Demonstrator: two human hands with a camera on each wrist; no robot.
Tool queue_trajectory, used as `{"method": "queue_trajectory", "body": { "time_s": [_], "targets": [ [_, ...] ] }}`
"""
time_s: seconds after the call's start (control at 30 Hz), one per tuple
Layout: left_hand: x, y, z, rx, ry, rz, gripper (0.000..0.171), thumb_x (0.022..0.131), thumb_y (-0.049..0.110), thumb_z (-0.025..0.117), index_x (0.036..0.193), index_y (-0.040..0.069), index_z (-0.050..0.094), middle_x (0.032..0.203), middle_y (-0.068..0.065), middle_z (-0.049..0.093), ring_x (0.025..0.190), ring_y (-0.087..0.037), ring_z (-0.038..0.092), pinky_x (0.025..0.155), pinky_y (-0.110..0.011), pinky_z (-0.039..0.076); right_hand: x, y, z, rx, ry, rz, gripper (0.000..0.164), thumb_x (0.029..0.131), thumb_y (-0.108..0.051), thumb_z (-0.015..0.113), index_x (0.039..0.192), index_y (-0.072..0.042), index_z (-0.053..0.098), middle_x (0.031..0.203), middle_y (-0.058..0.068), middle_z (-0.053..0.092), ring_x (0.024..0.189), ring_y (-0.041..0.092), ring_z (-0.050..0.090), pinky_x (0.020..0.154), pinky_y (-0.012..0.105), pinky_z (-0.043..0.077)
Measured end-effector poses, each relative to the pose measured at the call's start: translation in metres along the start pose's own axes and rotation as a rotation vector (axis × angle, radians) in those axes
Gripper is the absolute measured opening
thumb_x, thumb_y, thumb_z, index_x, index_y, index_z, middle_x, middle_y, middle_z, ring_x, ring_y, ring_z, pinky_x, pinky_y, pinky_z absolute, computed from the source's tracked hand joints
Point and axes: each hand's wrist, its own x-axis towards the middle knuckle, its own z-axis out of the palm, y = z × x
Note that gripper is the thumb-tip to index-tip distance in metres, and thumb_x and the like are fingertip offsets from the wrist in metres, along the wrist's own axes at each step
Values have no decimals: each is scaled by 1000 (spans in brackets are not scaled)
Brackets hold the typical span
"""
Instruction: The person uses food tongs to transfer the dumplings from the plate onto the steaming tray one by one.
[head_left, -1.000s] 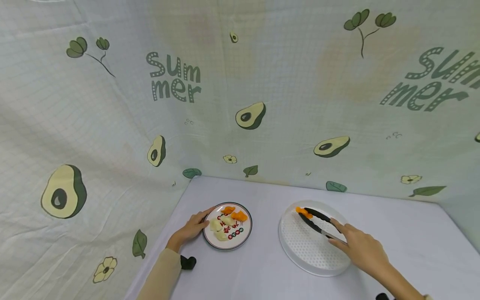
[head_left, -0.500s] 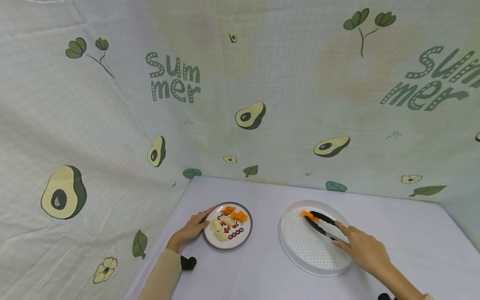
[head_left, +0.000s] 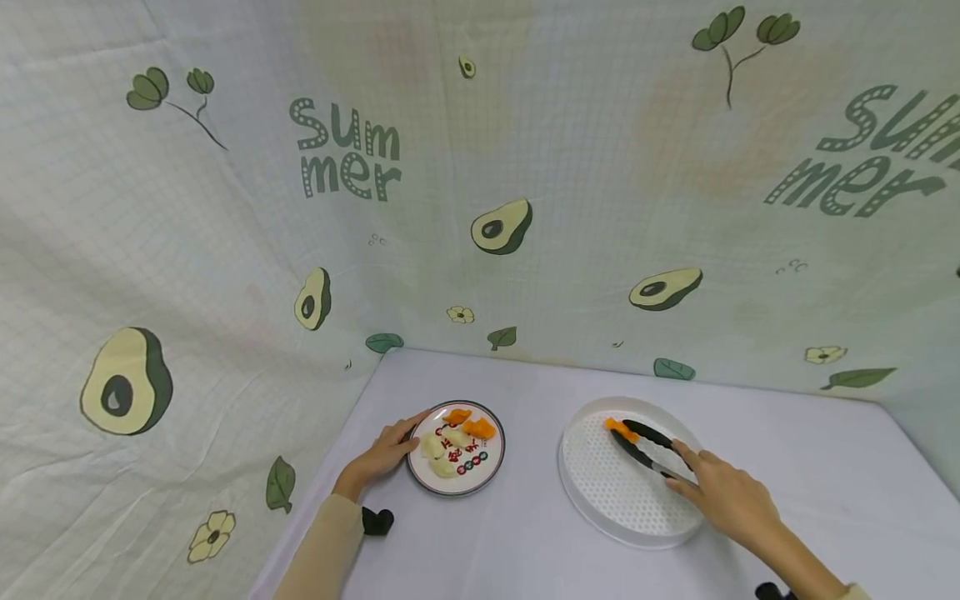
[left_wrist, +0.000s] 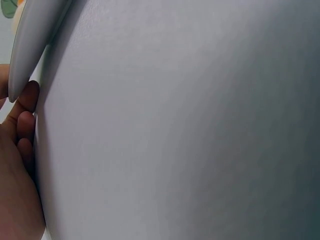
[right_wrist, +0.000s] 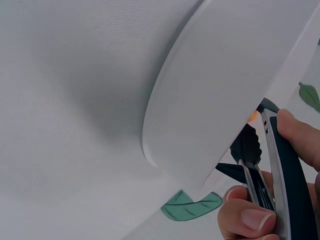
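Right hand [head_left: 731,493] is gripping tongs [head_left: 648,433], bringing orange piece [head_left: 612,425] closer, not yet clearing tray [head_left: 637,500]; left hand [head_left: 385,456] is pinching plate [head_left: 468,482].

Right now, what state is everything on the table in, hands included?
Left hand: pinching the plate's rim
Plate: bearing two orange pieces and three pale pieces
Right hand: gripping the tongs
Tongs: partly open, tips around another orange piece; whether it is lifted, I can't tell
White tray: beneath the tongs
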Motion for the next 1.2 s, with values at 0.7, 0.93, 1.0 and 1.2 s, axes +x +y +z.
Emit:
{"method": "queue_trajectory", "body": {
  "time_s": [0.7,0.93,1.0,1.2],
  "targets": [
    [-3,1,0,-18,16,8,52,103,13,52,153,22,43,141,-14,51,120,-32,38,103,-64,27,-10,-10,-16,50,7,-16,77,91,-53,66,144,1,48,121,30,60,86,43,65,56,51,50],
    [0,2,0,-16,11,0,52,103,14,52,153,25,43,141,-11,51,120,-31,38,103,-63,27,-9,-25,-24,78,26,-43,82,90,-62,61,144,-1,50,124,30,60,100,49,62,67,60,51],
    [0,2,1,-14,14,-2,52,103,15,52,153,26,43,141,-11,50,120,-31,37,103,-63,26,-9,-32,-25,98,19,-53,82,90,-62,62,144,-1,50,124,29,61,100,48,62,68,60,51],
    [-1,4,-1,-12,13,14,51,104,14,51,153,21,42,141,-15,50,121,-34,38,103,-64,27,-10,-51,-25,163,39,-126,75,90,-53,67,144,-4,53,124,22,64,105,42,63,73,58,51]
  ]
}}
